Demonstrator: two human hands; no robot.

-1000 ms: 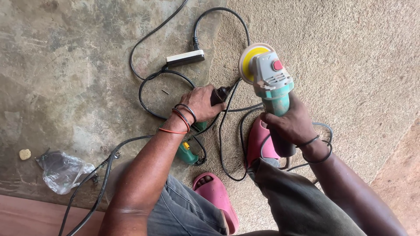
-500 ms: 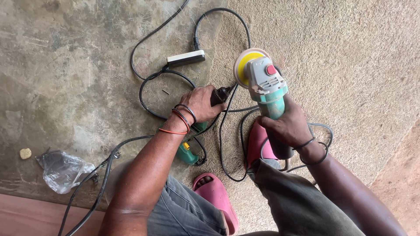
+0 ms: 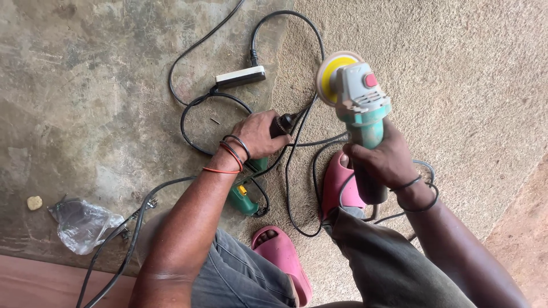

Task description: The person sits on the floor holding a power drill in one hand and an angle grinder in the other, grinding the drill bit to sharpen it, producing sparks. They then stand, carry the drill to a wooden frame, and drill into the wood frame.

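Right hand (image 3: 381, 162) is closed round the handle of a teal-grey angle grinder (image 3: 358, 100), held raised, yellow disc tilted leftward. Left hand (image 3: 260, 134) is gripped on a green drill (image 3: 246, 191) lying on the floor — its body mostly hidden beneath the wrist. Beyond, black cables (image 3: 299, 171) are looped toward a white power strip (image 3: 240, 76).

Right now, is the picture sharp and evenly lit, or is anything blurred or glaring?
Head view: soft, even daylight, no hard shadows or glare; the floor and cables are crisp; the grinder in the right hand and the left hand look sharp; the clear plastic bag shows only mild sheen.
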